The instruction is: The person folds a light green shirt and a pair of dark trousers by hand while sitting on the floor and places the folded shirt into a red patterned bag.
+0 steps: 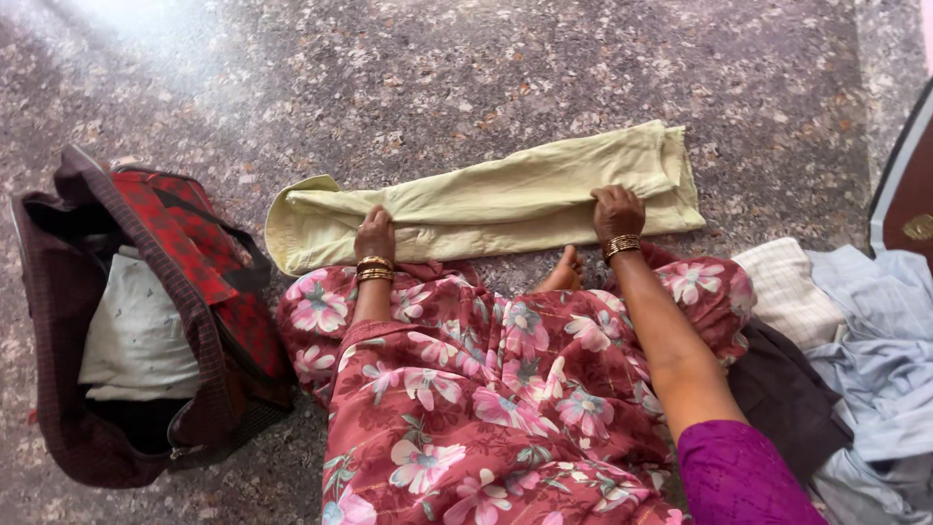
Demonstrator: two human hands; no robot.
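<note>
Two hands down on one garment — your left hand (374, 236) sits near the rounded end of the pale yellow garment (486, 199), your right hand (618, 214) near the squared-off end, and both look flattened palm-down with the fingers curled over the near edge of the cloth, pressing more than pinching; whether any fabric is actually nipped between finger and thumb, I cannot tell from up here. You have the garment stretched out lengthways on the speckled stone floor (466, 68), folded into a long narrow band, and I'd judge the wide spread of your hands is what keeps that band taut and its layers lined up. It lies just beyond your knees, its near edge touching the hem of your floral dress (486, 389), with your bare toes (564, 275) poking out between the two wrists just short of the cloth. Gold bangles (622, 246) sit at both wrists, clear of the fabric. Off to your left stands an open bag (185, 321), red check and dark maroon, with something white folded inside it — well apart from the garment, though within a lean. On your right, a loose pile of clothes (855, 340) in cream, dark brown and pale blue lies beside your knee, and a dark wooden edge (904, 194) shows at the frame's far right.
</note>
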